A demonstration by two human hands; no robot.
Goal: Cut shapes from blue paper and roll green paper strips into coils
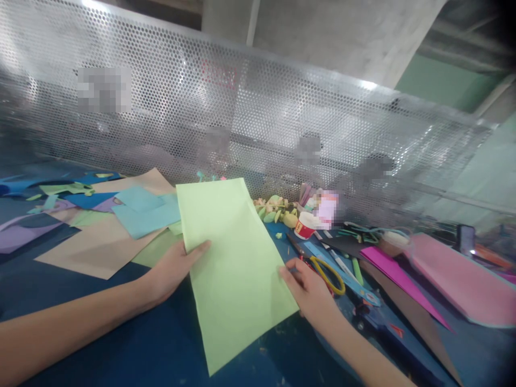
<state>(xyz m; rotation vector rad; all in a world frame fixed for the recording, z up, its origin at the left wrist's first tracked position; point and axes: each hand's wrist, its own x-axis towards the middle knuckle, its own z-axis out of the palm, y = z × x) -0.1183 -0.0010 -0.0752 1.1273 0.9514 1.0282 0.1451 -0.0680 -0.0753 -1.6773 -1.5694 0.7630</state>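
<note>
A light green sheet [237,269] is held up, tilted, above the dark blue table [133,344]. My left hand [173,269] grips its left edge, thumb on the front and the other fingers hidden behind. On the right edge, my right hand [304,285] pinches the sheet between thumb and fingers. Scissors with yellow handles [330,275] lie just beyond my right hand. Left of the sheet are light blue pieces [147,212] and a beige sheet [100,247].
A perforated metal panel [169,102] stands behind the table. At the right lie a blue ruler [342,274], a magenta sheet [403,282] and a pink sheet [463,285]. A red and white cup [306,226] stands near green leaf-like pieces [276,209]. Purple scraps [24,232] lie far left.
</note>
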